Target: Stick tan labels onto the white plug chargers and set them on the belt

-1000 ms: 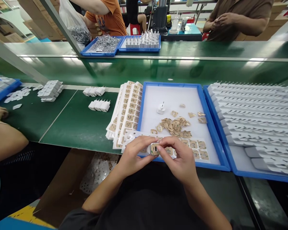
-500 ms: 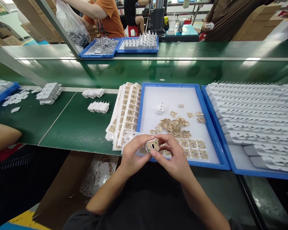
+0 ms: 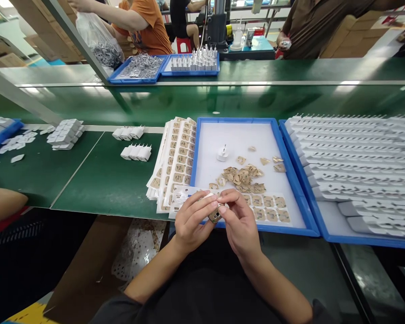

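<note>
Between my two hands is a small white plug charger (image 3: 215,216), its port face toward me with a tan-backed sticker around the ports. My left hand (image 3: 193,220) is closed around its body. My right hand (image 3: 242,225) pinches thumb and forefinger at the sticker's upper right edge; the fingertips hide whether the backing is lifted. Just beyond my hands, a sheet of tan-backed stickers (image 3: 270,214) lies over the near part of a blue-rimmed tray (image 3: 236,120). In that tray are a heap of tan backing pieces (image 3: 243,178) and one standing white charger (image 3: 222,155).
Stacked sticker sheets (image 3: 178,167) lie left of the tray. Rows of chargers fill another blue tray (image 3: 302,173) on the right. Two short charger rows (image 3: 136,153) stand left on the green bench. A co-worker's arm (image 3: 5,198) is at far left; people work opposite.
The charger has tilted and sunk slightly between my hands. My left fingers now reach over its top, and my right fingertips have moved onto the sticker's edge.
</note>
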`<state>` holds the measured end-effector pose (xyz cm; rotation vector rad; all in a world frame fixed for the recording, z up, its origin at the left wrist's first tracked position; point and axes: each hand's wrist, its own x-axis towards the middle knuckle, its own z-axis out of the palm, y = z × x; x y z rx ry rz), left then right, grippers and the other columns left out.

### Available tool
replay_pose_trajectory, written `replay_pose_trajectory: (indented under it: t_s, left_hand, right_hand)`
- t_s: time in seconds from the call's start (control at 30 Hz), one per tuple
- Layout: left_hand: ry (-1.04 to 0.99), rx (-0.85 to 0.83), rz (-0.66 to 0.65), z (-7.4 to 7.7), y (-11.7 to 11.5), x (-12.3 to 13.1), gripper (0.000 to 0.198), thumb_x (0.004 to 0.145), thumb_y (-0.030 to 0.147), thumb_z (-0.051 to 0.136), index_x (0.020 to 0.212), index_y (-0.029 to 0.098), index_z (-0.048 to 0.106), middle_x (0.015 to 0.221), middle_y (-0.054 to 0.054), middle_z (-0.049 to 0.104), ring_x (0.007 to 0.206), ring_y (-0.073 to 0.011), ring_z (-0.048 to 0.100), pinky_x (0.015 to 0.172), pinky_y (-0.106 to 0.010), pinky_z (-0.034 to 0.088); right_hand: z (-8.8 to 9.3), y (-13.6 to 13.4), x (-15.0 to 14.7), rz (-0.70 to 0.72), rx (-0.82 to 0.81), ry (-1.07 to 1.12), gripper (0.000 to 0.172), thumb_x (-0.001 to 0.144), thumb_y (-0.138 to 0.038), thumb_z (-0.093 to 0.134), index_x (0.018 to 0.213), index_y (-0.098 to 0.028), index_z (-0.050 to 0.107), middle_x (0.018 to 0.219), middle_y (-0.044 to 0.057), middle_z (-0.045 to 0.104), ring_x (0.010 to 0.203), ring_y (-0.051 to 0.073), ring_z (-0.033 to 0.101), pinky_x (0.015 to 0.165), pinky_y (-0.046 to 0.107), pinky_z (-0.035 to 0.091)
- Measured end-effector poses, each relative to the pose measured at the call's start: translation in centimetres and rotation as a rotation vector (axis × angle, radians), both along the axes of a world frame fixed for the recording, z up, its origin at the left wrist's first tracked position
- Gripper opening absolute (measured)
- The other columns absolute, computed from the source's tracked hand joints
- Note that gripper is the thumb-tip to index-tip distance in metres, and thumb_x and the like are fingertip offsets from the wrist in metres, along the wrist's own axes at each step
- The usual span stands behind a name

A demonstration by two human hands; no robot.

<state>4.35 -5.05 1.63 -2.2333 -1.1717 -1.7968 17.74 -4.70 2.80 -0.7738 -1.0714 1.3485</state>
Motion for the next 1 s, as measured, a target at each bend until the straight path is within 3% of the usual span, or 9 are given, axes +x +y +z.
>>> replay_pose_trajectory:
  t_s: [0.23,0.37,0.47,0.57,0.67,0.83,1.0]
  left_hand:
    - [-0.053,-0.042,-0.029,-0.1,0.0,-0.2,0.047,0.080,0.005,0.078,0.124,0.018,0.065,0.109,-0.010,0.078,0.111,-0.0237,0.073,0.096,-0.040,0.064]
    - [-0.120,-0.128,-0.078,-0.3,-0.1,-0.5,0.048,0.081,0.007,0.077,0.126,0.020,0.065,0.113,-0.010,0.077,0.111,-0.0240,0.073,0.098,-0.041,0.063]
    - [-0.120,-0.159,-0.111,-0.4,-0.2,-0.8,0.050,0.080,0.007,0.078,0.127,0.019,0.065,0.114,-0.011,0.077,0.110,-0.0238,0.073,0.100,-0.039,0.062]
    - [-0.142,-0.226,-0.109,-0.2,-0.5,-1.0,0.048,0.081,0.010,0.078,0.126,0.019,0.065,0.116,-0.011,0.076,0.110,-0.0227,0.073,0.099,-0.036,0.061]
    - [-0.167,-0.307,-0.112,0.2,-0.8,-1.1,0.045,0.083,0.015,0.078,0.125,0.020,0.065,0.115,-0.010,0.077,0.107,-0.0211,0.074,0.097,-0.032,0.061]
    - [-0.167,-0.371,-0.126,0.5,-1.1,-1.3,0.040,0.084,0.017,0.077,0.122,0.020,0.065,0.113,-0.009,0.077,0.106,-0.0202,0.075,0.096,-0.031,0.061]
    - [-0.162,-0.360,-0.107,0.4,-1.1,-1.7,0.039,0.085,0.017,0.077,0.122,0.020,0.065,0.114,-0.009,0.077,0.107,-0.0206,0.074,0.096,-0.031,0.061]
  right_hand:
    - [-0.4,0.3,0.4,0.040,0.051,-0.043,0.014,0.095,-0.022,0.063,0.100,-0.030,0.072,0.097,0.001,0.058,0.097,0.017,0.057,0.086,0.030,0.048]
    - [0.6,0.8,1.3,0.078,0.143,-0.193,0.018,0.095,-0.020,0.063,0.109,-0.030,0.069,0.096,0.000,0.061,0.085,0.015,0.059,0.076,0.027,0.052]
    - [1.5,1.4,1.8,0.015,0.331,-0.440,0.015,0.096,-0.015,0.061,0.103,-0.027,0.066,0.092,0.001,0.062,0.082,0.015,0.061,0.072,0.027,0.052]
    - [2.0,1.7,2.1,-0.144,0.661,-0.713,0.018,0.093,-0.008,0.063,0.101,-0.024,0.065,0.096,0.004,0.061,0.086,0.016,0.061,0.077,0.029,0.053]
    - [1.9,1.7,2.4,-0.167,0.864,-0.802,0.019,0.093,-0.006,0.061,0.103,-0.021,0.063,0.096,0.005,0.058,0.087,0.017,0.060,0.077,0.030,0.054]
    - [1.1,1.4,2.5,-0.088,0.840,-0.739,0.014,0.095,-0.008,0.056,0.101,-0.021,0.060,0.095,0.005,0.057,0.089,0.018,0.060,0.078,0.031,0.056]
    - [0.8,1.5,2.2,-0.125,0.851,-0.739,0.016,0.094,-0.008,0.058,0.102,-0.021,0.061,0.095,0.004,0.057,0.088,0.018,0.060,0.077,0.031,0.056]
